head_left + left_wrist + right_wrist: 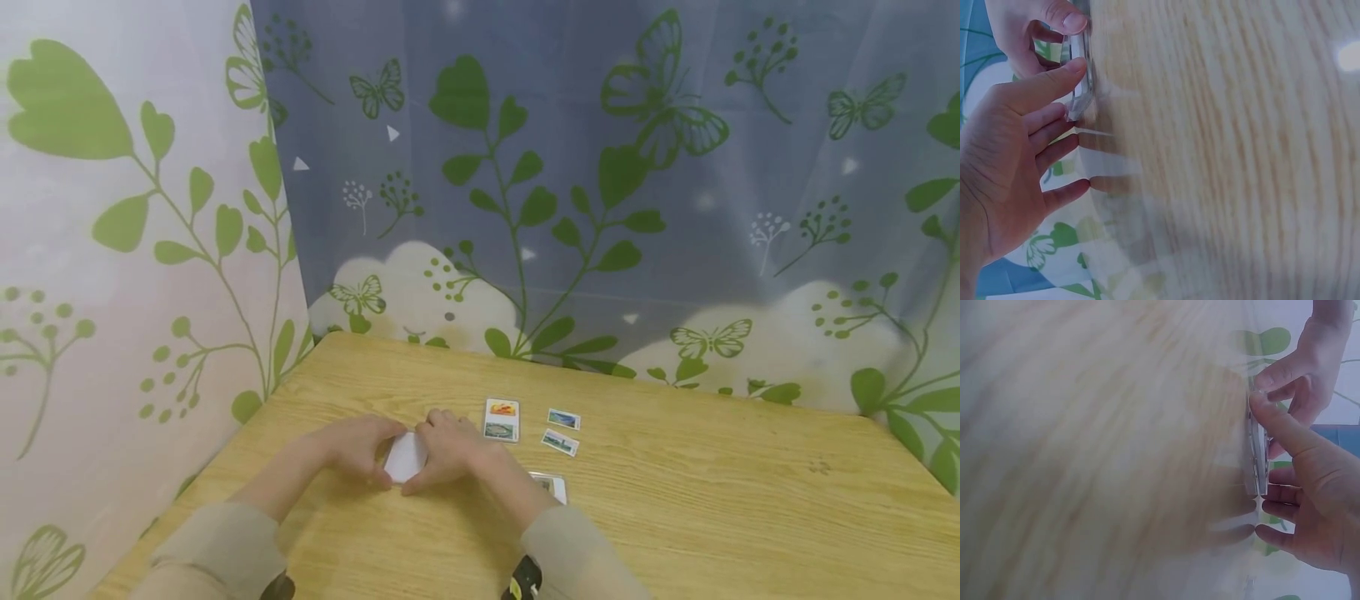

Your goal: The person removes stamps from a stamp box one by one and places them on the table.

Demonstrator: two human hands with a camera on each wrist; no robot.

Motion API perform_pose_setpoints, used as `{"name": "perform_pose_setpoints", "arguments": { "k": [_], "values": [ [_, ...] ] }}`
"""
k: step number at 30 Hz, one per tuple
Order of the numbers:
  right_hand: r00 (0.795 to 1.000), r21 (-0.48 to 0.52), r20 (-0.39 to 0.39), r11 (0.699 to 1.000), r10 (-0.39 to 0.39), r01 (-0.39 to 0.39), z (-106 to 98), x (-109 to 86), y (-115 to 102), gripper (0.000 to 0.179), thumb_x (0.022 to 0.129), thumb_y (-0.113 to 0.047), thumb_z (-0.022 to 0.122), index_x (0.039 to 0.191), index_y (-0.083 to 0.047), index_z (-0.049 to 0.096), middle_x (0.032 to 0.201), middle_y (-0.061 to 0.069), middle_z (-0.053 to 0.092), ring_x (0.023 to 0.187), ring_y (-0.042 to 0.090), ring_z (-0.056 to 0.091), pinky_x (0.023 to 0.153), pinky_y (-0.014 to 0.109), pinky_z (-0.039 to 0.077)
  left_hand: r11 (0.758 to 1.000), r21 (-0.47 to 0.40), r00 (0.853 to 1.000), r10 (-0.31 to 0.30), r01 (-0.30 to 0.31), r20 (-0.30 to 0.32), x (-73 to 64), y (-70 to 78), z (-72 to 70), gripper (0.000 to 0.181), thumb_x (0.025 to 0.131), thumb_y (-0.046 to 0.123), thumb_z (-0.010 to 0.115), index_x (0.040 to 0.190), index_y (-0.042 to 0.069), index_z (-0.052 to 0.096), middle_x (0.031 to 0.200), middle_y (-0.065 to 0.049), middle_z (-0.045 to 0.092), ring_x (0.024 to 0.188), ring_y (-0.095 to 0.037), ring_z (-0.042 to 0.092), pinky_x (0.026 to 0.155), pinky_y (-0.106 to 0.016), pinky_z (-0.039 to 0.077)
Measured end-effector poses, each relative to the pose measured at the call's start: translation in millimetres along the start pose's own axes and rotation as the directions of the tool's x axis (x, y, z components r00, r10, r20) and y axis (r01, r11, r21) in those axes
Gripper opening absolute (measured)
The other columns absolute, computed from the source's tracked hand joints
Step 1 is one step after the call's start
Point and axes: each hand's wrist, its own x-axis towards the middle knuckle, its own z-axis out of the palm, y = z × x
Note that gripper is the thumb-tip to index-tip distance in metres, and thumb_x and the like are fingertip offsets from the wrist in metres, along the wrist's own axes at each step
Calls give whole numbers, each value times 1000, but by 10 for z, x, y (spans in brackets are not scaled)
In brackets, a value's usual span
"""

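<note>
A small flat clear case with a white face (406, 457) lies low over the wooden table, between both hands. My left hand (360, 448) pinches its left side between thumb and fingers; my right hand (452, 446) grips the opposite side the same way. Both wrist views show the case (1079, 69) edge-on, its transparent rim (1259, 450) at the tabletop, with the thumbs on the near edge. The outer fingers of each hand are spread and touch or nearly touch the table. What lies inside the case cannot be seen.
Right of the hands lies a clear case with two stamp-like pictures (501, 419). Beside it are two loose stamps, one blue (564, 418) and one greenish (560, 442). Another framed case (551, 485) is partly hidden by the right forearm. Patterned curtains (465, 208) border the table (712, 500).
</note>
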Motion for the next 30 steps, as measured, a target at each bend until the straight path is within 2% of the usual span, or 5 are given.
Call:
{"name": "perform_pose_setpoints", "arguments": {
  "k": [11, 15, 20, 24, 30],
  "values": [
    [1000, 8, -4, 1000, -15, 15, -23, -21, 0, 87, 66, -69, 66, 127, -10, 52, 121, 4, 49, 99, 14, 45, 76, 28, 44, 1000, -23, 999, -10, 11, 40, -8, 63, -43, 75, 71, 29, 79, 131, -2, 47, 132, -16, 50, 123, -32, 43, 102, -46, 34],
    [999, 34, -20, 998, -51, 51, -31, -24, 37, 78, 72, -65, 63, 127, -11, 52, 123, 4, 48, 103, 15, 44, 78, 27, 44, 998, -65, 999, 15, -13, 30, 14, 41, -31, 71, 69, 27, 80, 126, -1, 50, 122, -13, 56, 113, -30, 51, 96, -45, 40],
    [995, 56, -55, 995, -79, 82, -53, -41, 85, 68, 77, -55, 65, 126, -10, 54, 123, 3, 50, 107, 16, 46, 83, 25, 44, 995, -101, 1000, -1, 2, 9, 29, 14, -31, 70, 67, 27, 81, 125, 1, 51, 119, -11, 57, 109, -29, 52, 95, -47, 40],
    [995, 58, -52, 994, -89, 92, -49, -51, 89, 67, 74, -56, 68, 121, -9, 57, 118, 1, 51, 102, 13, 46, 80, 22, 43, 997, -78, 1000, -10, 10, -3, 21, 7, -26, 68, 68, 27, 80, 124, 1, 53, 119, -10, 58, 110, -28, 52, 96, -45, 40],
    [993, 24, -65, 995, -99, 101, -19, -33, 76, 64, 71, -59, 68, 113, -11, 61, 111, -3, 53, 96, 10, 46, 75, 22, 42, 1000, -1, 999, 29, -29, -23, -12, 20, -22, 64, 70, 28, 79, 121, -2, 54, 120, -13, 58, 112, -30, 52, 95, -45, 41]
  ]
}}
